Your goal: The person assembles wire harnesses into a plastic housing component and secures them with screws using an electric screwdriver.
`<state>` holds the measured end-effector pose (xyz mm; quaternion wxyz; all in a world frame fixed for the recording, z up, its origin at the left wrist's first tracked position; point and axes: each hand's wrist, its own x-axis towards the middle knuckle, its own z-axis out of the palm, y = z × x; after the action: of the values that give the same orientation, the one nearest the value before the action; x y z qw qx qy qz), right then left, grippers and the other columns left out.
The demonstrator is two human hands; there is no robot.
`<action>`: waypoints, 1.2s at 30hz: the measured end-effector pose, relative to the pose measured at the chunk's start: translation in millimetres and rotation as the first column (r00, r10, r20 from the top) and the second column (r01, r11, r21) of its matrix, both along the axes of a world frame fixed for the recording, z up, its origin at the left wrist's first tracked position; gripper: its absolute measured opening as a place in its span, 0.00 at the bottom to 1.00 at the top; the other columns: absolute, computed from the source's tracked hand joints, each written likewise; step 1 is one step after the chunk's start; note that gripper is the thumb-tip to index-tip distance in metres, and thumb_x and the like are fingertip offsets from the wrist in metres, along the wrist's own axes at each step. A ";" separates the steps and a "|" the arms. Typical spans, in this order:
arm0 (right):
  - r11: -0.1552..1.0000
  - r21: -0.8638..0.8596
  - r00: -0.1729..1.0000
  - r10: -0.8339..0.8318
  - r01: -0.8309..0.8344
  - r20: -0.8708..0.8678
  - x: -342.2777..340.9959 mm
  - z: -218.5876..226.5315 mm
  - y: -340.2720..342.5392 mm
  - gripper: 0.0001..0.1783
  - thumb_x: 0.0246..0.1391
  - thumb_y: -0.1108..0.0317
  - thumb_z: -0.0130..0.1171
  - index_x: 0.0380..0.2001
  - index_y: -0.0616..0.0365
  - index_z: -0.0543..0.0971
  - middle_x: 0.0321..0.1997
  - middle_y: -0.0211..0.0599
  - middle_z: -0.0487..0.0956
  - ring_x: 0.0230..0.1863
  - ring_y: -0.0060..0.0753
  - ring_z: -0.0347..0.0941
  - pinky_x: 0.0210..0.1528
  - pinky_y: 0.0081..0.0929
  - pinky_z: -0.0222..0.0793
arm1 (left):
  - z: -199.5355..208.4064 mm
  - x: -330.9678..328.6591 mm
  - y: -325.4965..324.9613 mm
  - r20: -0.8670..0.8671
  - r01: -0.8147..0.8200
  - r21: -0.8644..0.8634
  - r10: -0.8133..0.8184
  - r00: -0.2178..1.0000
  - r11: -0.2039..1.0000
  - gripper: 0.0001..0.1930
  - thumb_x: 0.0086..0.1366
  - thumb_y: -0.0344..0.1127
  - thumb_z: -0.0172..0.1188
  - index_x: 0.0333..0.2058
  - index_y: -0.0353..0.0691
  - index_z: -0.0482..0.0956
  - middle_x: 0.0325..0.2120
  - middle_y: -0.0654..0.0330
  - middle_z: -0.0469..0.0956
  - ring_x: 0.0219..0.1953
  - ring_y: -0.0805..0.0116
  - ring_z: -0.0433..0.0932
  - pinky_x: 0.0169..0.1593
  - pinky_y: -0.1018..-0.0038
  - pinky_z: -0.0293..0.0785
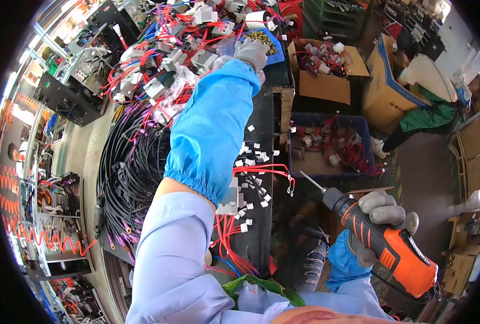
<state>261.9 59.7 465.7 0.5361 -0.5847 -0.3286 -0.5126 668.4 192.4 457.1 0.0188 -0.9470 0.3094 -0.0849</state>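
- My left hand [252, 53], in a grey glove, is extended across the bench to the near left edge of the blue tray [276, 58]; its fingertips are hidden, so I cannot tell whether they are spread or pinching anything.
- Small brass-coloured parts [261, 36] lie heaped in that tray, just beside my left fingers.
- My right hand [384, 213], also gloved, is wrapped firmly around the orange-and-black power driver [383, 243], held off the bench on my right side.
- The driver's slender bit [311, 179] points up and to the left, near the ringed ends of red leads [267, 169] and touching nothing visible.
- On the dark bench [261, 113], black cables [134, 173] lie coiled left of my outstretched arm; grey wired units [203, 60] are piled beyond.
- To the right, a dark blue bin [332, 175] and an open cardboard box [323, 87] contain further red-wired units.
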 end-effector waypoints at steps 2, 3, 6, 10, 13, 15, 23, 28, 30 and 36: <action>0.999 0.035 0.999 0.020 -0.018 -0.035 1.8 -4.9 -2.0 0.56 0.40 0.48 0.72 0.65 0.57 0.51 0.34 0.39 0.74 0.28 0.35 0.73 0.26 0.29 0.73 | -13.6 10.5 0.2 0.043 -0.003 -0.028 0.004 0.999 1.000 0.16 0.63 0.41 0.53 0.50 0.53 0.76 0.50 0.57 0.74 0.58 0.54 0.67 0.56 0.44 0.60; 0.999 0.045 0.999 0.020 -0.018 -0.047 2.2 -9.6 -1.6 0.56 0.40 0.48 0.72 0.65 0.57 0.51 0.34 0.39 0.74 0.28 0.35 0.73 0.26 0.29 0.73 | -17.9 10.6 -1.4 0.031 -0.003 -0.018 0.004 1.000 1.000 0.16 0.63 0.41 0.53 0.50 0.53 0.76 0.50 0.57 0.74 0.58 0.54 0.67 0.56 0.44 0.60; 0.992 0.117 0.997 -0.045 0.052 -0.068 6.9 -13.3 1.3 0.55 0.40 0.44 0.71 0.65 0.54 0.53 0.33 0.39 0.74 0.27 0.35 0.73 0.27 0.30 0.73 | -14.5 20.2 -7.4 -0.044 -0.023 -0.101 0.018 0.999 0.995 0.15 0.64 0.44 0.53 0.48 0.53 0.76 0.49 0.58 0.74 0.53 0.53 0.72 0.53 0.52 0.66; 0.989 0.143 0.995 -0.023 0.038 -0.102 5.6 -19.7 5.6 0.56 0.41 0.43 0.69 0.66 0.55 0.52 0.35 0.40 0.76 0.28 0.35 0.74 0.28 0.31 0.74 | -11.3 25.3 -13.7 -0.048 -0.012 -0.054 0.009 0.999 0.998 0.16 0.61 0.37 0.53 0.49 0.53 0.76 0.49 0.57 0.76 0.56 0.54 0.70 0.53 0.48 0.66; 0.997 0.077 0.996 0.017 -0.011 -0.084 7.1 -22.2 -0.8 0.56 0.43 0.43 0.69 0.67 0.56 0.50 0.36 0.41 0.76 0.29 0.35 0.75 0.28 0.32 0.74 | -15.0 16.2 -24.4 0.044 -0.112 -0.005 0.112 0.993 0.994 0.15 0.64 0.35 0.48 0.47 0.52 0.76 0.47 0.56 0.75 0.53 0.53 0.72 0.52 0.50 0.67; 0.996 0.085 0.995 0.026 -0.017 -0.096 8.3 -27.5 4.3 0.56 0.43 0.43 0.68 0.67 0.57 0.50 0.36 0.42 0.76 0.29 0.36 0.75 0.28 0.32 0.74 | -13.3 15.0 -11.1 0.090 -0.084 0.073 0.077 0.993 0.994 0.15 0.63 0.34 0.47 0.48 0.50 0.76 0.47 0.56 0.76 0.53 0.53 0.72 0.52 0.49 0.67; 0.995 0.102 0.994 0.024 -0.014 -0.105 10.2 -29.8 4.8 0.58 0.41 0.41 0.68 0.65 0.61 0.50 0.35 0.42 0.76 0.30 0.39 0.76 0.29 0.33 0.76 | -13.4 18.5 -8.7 0.127 0.034 -0.063 -0.026 0.992 0.997 0.20 0.59 0.33 0.55 0.52 0.52 0.73 0.48 0.56 0.75 0.56 0.55 0.70 0.54 0.53 0.65; 0.994 0.112 0.992 0.003 0.012 -0.128 9.8 -31.1 5.5 0.58 0.40 0.40 0.68 0.65 0.60 0.52 0.35 0.41 0.76 0.29 0.38 0.76 0.29 0.34 0.75 | -20.2 28.6 0.6 0.156 -0.018 -0.123 0.037 0.987 0.992 0.32 0.46 0.39 0.71 0.53 0.52 0.71 0.51 0.54 0.72 0.57 0.50 0.67 0.53 0.51 0.67; 0.990 0.135 0.990 -0.012 0.031 -0.141 8.5 -31.1 5.6 0.58 0.39 0.39 0.68 0.64 0.60 0.52 0.34 0.41 0.76 0.29 0.38 0.76 0.29 0.34 0.75 | -25.2 27.8 1.1 0.301 -0.078 -0.184 0.132 0.944 0.980 0.34 0.51 0.44 0.68 0.57 0.48 0.65 0.50 0.51 0.71 0.55 0.51 0.70 0.49 0.52 0.71; 0.983 0.175 0.982 -0.025 0.059 -0.188 4.0 -33.3 6.5 0.56 0.40 0.40 0.68 0.64 0.58 0.53 0.34 0.40 0.76 0.29 0.37 0.76 0.29 0.33 0.75 | -30.2 24.9 -1.1 -0.060 -0.311 -0.309 0.308 0.949 0.899 0.21 0.63 0.43 0.50 0.48 0.32 0.66 0.40 0.41 0.79 0.42 0.44 0.79 0.45 0.54 0.75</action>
<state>265.9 66.2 432.4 0.6038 -0.5861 -0.2172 -0.4947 693.3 191.2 427.0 -0.1204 -0.9752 0.1375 -0.1246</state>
